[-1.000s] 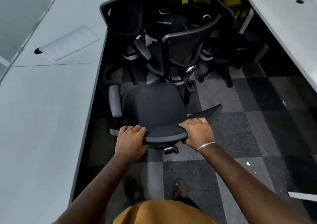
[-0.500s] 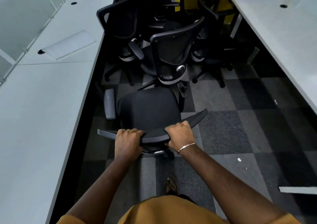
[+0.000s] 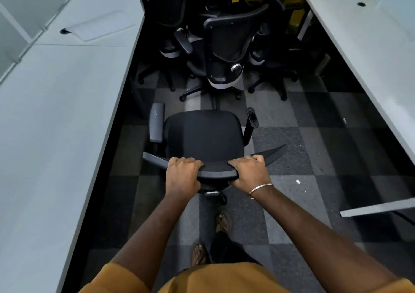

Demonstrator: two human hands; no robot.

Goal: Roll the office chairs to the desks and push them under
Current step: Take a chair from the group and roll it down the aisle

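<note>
Now we hold the office chair in the aisle, between two long surfaces.

Largest first: the left surface [image 3: 56,135] runs along our left side and the right surface [image 3: 370,57] along our right, with a checkered carpet floor [image 3: 303,158] between them. Other chairs [image 3: 224,46] stand crowded ahead, near ours. Our office chair [image 3: 202,135] is on the floor, just beside the left surface, not under it. Our left hand [image 3: 182,176] and right hand [image 3: 250,173] each curl around the top of its backrest [image 3: 215,169]. We judge the risk is this: pushing straight would knock the chair into the crowd ahead, or its left armrest [image 3: 156,122] could catch the surface edge when we turn it in.
</note>
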